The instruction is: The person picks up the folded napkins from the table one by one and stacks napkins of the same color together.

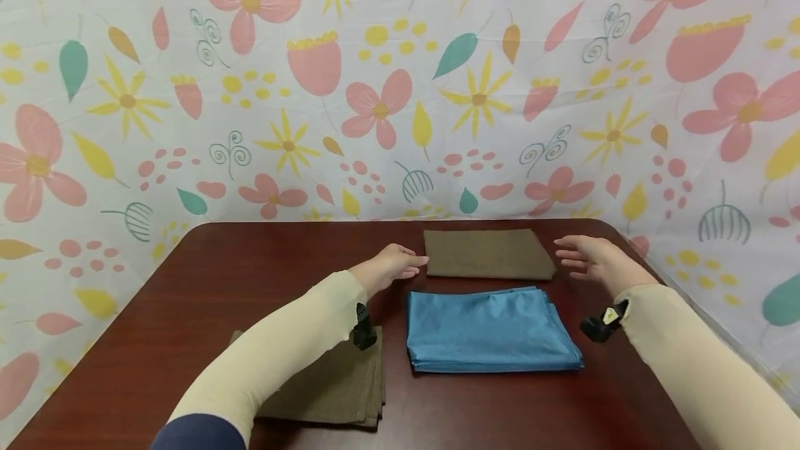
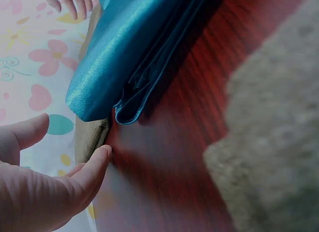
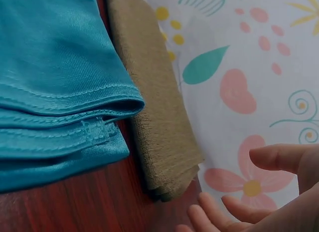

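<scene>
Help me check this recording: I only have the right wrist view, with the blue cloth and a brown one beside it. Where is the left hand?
Observer: In the head view, the left hand is at the left end of the far brown cloth; I can't tell whether it touches.
Operator: Is there any cloth outside my view?
Observer: Yes, a near brown cloth, folded, lies to the left of the blue cloth, partly hidden by the cream left sleeve.
Operator: Is anything worn on that arm?
Observer: A small black device shows at the cuff end of that sleeve.
</scene>
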Motion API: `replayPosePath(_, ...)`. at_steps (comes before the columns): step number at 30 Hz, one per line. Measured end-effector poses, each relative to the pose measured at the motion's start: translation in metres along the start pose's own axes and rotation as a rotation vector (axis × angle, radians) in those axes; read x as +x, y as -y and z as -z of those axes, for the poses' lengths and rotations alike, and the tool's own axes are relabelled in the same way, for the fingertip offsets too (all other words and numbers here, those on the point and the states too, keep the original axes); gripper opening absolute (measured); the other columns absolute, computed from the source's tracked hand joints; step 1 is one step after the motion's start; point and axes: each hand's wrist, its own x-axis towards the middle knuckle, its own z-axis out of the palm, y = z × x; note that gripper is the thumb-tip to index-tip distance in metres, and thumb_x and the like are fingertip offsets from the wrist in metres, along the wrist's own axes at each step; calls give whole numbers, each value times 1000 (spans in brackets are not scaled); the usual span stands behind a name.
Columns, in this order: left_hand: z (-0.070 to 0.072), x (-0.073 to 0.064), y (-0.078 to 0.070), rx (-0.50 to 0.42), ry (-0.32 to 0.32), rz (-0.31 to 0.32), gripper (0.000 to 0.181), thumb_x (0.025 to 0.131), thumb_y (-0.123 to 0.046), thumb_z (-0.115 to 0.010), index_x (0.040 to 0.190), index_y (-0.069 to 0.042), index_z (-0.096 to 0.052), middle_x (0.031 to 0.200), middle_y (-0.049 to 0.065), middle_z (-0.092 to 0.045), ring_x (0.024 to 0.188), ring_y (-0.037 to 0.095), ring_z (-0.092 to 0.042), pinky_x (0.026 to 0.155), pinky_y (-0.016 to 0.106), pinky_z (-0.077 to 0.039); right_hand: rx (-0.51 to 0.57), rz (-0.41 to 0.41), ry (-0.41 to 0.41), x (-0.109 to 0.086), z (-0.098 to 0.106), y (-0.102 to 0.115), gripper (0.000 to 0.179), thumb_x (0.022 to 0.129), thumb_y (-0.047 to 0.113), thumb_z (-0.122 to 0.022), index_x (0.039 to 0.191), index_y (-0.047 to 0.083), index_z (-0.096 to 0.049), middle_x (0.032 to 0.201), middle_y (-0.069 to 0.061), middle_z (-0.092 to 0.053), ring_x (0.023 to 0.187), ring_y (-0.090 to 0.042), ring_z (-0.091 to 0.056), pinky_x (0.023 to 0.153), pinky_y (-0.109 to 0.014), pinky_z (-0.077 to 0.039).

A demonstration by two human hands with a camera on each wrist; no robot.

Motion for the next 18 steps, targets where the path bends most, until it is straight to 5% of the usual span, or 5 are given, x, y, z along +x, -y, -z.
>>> replayPosePath(3, -5, 4, -1, -10, 5, -1, 57, 95, -18, -64, 141, 7, -41, 141, 20, -50, 121, 31, -58, 101, 37, -49, -34, -30, -22, 2, -1, -2, 45, 99, 38, -49, 138, 17, -44, 119, -10, -63, 126, -31, -45, 117, -52, -27)
replayPosePath(5, -7, 7, -1, -13, 7, -2, 56, 95, -18, -63, 141, 7, -41, 140, 21, -50, 120, 31, -59, 101, 37, -49, -41, -50, -39, 4, -1, -3, 63, 99, 40, -50, 150, 10, -29, 146, -24, -41, 138, -37, -32, 116, -51, -29)
replayPosePath(7, -9, 9, -1, -20, 11, -3, 56, 95, -17, -63, 141, 8, -41, 140, 20, -51, 119, 31, -59, 101, 37, -49, -33, -69, -47, 5, -2, -4, 72, 98, 40, -50, 153, 6, -20, 159, -24, -15, 141, -39, -26, 115, -51, -30)
replayPosePath(13, -13, 12, -3, -34, 45, 1, 55, 95, -15, -63, 140, 9, -42, 141, 22, -49, 122, 32, -57, 101, 37, -49, 91, -136, -18, 13, 2, -6, 82, 94, 39, -60, 153, 2, -17, 156, -24, -21, 137, -35, -32, 107, -48, -42)
replayPosePath(18, -17, 15, -3, -63, 31, 5, 51, 96, -11, -61, 138, 11, -42, 141, 23, -48, 124, 34, -56, 101, 38, -49, 94, -143, -29, 22, 1, -8, 80, 94, 30, -60, 150, -6, -15, 110, -10, -54, 96, -17, -57, 88, -36, -55)
